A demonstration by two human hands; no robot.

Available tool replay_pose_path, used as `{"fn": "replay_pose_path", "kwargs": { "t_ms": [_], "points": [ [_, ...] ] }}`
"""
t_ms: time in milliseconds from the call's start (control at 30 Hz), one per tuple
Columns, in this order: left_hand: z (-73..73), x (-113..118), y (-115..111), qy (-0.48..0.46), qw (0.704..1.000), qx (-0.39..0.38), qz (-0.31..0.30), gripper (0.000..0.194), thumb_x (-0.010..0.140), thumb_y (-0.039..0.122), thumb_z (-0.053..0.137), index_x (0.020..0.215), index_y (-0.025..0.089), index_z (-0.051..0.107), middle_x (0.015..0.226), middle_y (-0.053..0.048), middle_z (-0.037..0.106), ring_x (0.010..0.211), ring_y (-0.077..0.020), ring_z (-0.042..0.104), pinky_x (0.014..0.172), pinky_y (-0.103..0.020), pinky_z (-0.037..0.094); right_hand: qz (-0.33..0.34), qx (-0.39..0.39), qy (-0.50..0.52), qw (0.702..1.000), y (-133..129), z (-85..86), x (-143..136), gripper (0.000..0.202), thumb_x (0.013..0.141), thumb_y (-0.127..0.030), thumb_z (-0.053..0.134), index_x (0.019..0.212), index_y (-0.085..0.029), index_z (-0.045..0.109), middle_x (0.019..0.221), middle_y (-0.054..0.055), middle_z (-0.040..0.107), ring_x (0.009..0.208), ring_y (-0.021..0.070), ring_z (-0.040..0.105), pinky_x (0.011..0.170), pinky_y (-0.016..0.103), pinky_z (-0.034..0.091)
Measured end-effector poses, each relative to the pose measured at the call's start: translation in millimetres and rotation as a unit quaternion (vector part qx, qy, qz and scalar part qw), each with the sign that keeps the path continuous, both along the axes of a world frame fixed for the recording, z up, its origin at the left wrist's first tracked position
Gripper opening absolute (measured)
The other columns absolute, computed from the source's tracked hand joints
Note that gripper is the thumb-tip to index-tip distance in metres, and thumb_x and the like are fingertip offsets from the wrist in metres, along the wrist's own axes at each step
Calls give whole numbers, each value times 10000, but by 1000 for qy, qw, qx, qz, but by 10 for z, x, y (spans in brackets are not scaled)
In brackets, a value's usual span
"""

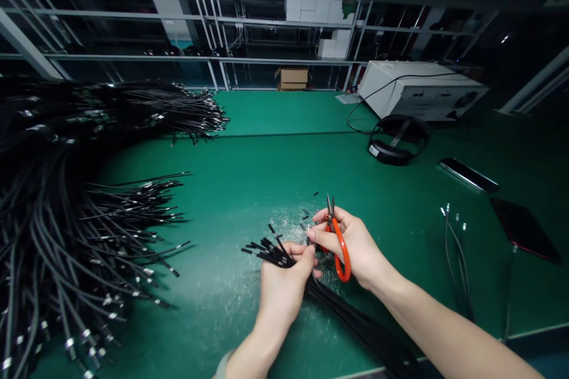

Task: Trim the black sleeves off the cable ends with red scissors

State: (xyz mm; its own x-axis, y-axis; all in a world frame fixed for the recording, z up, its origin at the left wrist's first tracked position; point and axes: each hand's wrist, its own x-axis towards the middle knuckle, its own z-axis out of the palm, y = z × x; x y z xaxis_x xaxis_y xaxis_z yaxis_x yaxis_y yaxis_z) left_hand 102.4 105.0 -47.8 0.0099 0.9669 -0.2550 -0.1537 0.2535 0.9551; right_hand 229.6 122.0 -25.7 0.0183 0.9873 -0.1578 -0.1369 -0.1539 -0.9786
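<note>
A bundle of black cables (351,312) runs from the lower right into my left hand (288,275), whose fingers are wrapped round it near the ends. Several short black tips fan out to the left of that hand. My right hand (355,246) holds orange-handled scissors (341,251), blades pointing up and away. Its thumb and fingertips pinch close to a cable end beside the left fingertips; the exact contact is too small to tell. Small clear scraps and a few black bits lie on the green table (275,160) around both hands.
Large piles of black cables (48,207) cover the left side. At the back right stand a white machine (427,92) and a black ring-shaped headband (398,139). A phone (469,175), a dark flat device (524,228) and loose cables (457,254) lie on the right.
</note>
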Motion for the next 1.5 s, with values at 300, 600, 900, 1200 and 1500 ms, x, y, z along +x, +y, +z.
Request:
{"fn": "replay_pose_path", "kwargs": {
  "t_ms": [300, 600, 900, 1200, 1500],
  "points": [
    [5, -2, 13, -11, 1000, -9, -7, 167, 682, 291, 698, 671, 148, 612, 574, -11, 654, 463, -133, 612, 473, -222, 444, 27, -23, 30, 999, 23, -15, 49, 391, 621, -296, 748, 933, -177, 543, 701, -4, 639, 627, 134, 595, 602, 253, 449],
    [12, 12, 17, -15, 1000, -26, -10, 182, 684, 293, 704, 696, 150, 593, 593, 5, 644, 465, -127, 612, 477, -223, 446, 40, -6, 30, 999, 56, -40, 78, 364, 635, -294, 731, 923, -189, 534, 694, -20, 637, 624, 131, 603, 621, 255, 460],
    [35, -21, -7, -72, 996, -39, -35, 189, 747, 302, 656, 852, 151, 613, 672, -22, 684, 565, -136, 634, 575, -241, 471, 69, 42, -25, 996, 76, 4, 118, 307, 735, -345, 645, 950, -193, 486, 763, -2, 612, 676, 139, 603, 660, 272, 470],
    [66, -79, -12, -136, 983, -105, -64, 202, 738, 311, 663, 861, 150, 667, 681, -32, 701, 588, -127, 624, 581, -220, 456, 89, 263, -673, 686, -160, 203, 480, 216, 878, -392, 481, 866, -193, 564, 637, -13, 594, 648, 156, 605, 1015, 489, 140],
    [65, -87, 10, -177, 973, -120, -92, 194, 755, 274, 647, 866, 120, 687, 669, -32, 680, 597, -118, 603, 617, -221, 459, 131, 275, -757, 578, -146, 56, 382, 285, 852, -482, 483, 880, -206, 549, 664, 3, 573, 634, 169, 582, 998, 455, 160]
  ]
}}
